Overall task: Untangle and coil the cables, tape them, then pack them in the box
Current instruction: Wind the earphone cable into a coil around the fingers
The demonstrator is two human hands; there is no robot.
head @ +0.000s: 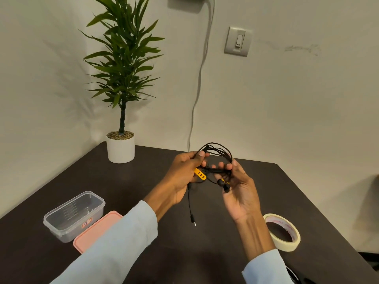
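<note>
Above the middle of the dark brown surface (143, 177), both hands hold a thin black earphone cable (217, 152) gathered into loose loops. The left hand (184, 177) pinches one side of the bundle between thumb and fingers, and a yellow strap with slots (200, 173) sticks out just beside its fingers. The right hand (238, 189), palm turned up, has its fingers curled round the other side of the loops; two black earbuds (223, 185) lie against its palm. One strand hangs down from the left hand and ends in a small plug (193, 220) hanging above the surface.

Near the left edge sits a clear plastic rectangular box (73, 216), open, with a flat pink lid (96, 230) lying just beside it and touching its front side. Near the right edge, well apart from the box, a roll of cream masking tape (285, 232) lies flat. At the far corner stands a green leafy plant in a white round pot (120, 148). Both forearms wear pale blue sleeves (123, 242).
</note>
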